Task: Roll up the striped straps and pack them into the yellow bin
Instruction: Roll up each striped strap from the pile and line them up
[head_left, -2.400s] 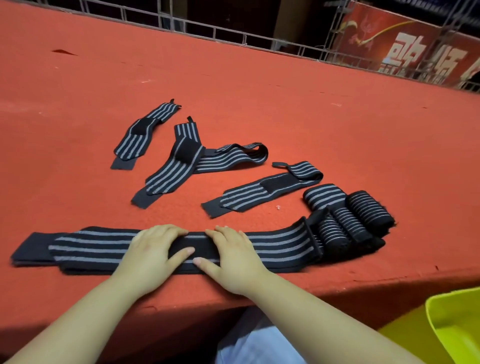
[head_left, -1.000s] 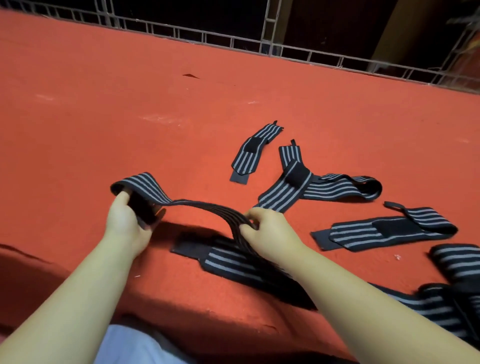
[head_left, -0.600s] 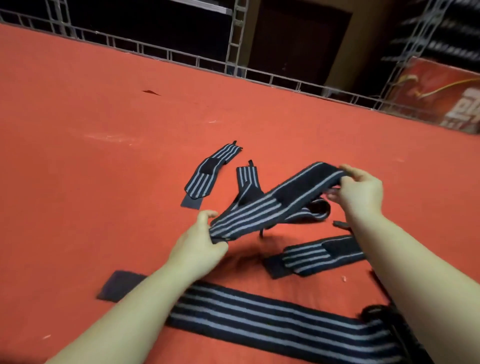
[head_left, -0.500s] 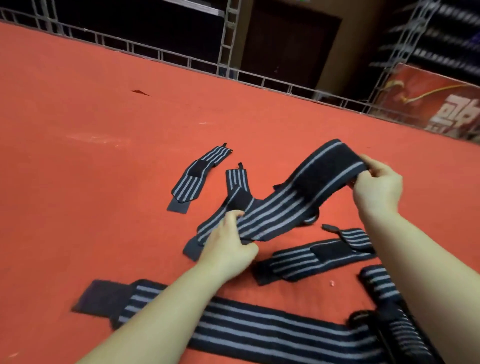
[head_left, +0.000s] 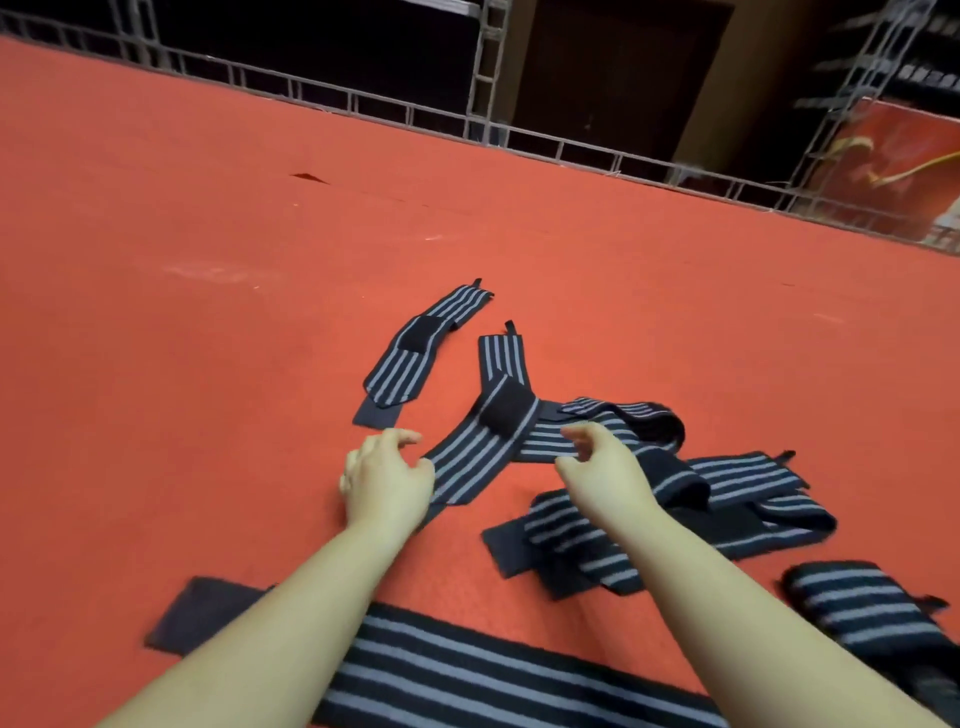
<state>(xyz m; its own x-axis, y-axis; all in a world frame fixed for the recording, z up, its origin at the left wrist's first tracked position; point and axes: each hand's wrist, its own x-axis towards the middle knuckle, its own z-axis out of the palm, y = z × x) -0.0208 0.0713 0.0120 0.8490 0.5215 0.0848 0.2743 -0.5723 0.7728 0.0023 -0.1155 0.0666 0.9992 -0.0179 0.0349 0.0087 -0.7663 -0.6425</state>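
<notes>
Several striped straps (head_left: 480, 447) lie flat and unrolled on the red surface (head_left: 208, 338), one roll (head_left: 862, 603) waits at right, no yellow bin shows, and the left hand (head_left: 387, 480) and right hand (head_left: 602, 467) hover with loosely curled, empty fingers.

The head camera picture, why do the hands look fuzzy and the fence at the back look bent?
Head view: the left hand and right hand are smeared by motion blur, as is the near long black strap with grey stripes; the wide-angle lens tilts and curves the grey metal railing; the background behind it is dark.
</notes>
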